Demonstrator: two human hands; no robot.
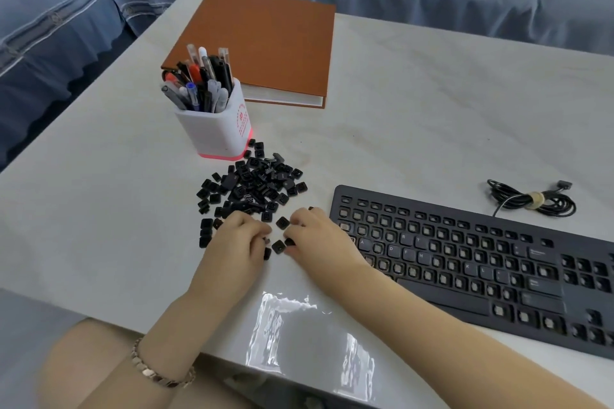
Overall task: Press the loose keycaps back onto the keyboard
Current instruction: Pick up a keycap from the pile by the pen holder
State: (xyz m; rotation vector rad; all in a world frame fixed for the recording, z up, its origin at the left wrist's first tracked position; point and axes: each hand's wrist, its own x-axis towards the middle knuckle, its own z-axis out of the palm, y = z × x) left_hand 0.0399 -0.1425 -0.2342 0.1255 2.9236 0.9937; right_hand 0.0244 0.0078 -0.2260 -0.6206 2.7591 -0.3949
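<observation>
A bracelet (156, 373) is worn on the nearest wrist, the left one; further in, the left hand (237, 239) and right hand (315, 232) are held close together on the white table (99, 209), fingers curled over single caps at the near edge of the loose keycaps (255, 186); whether any cap is pinched cannot be told; the keyboard (465, 262), most sockets bare, is set just beside the right hand; beyond the pile a pen holder (216, 129) is stood; a bundled cable (531, 201) and an orange binder (265, 43) are placed further back.
</observation>
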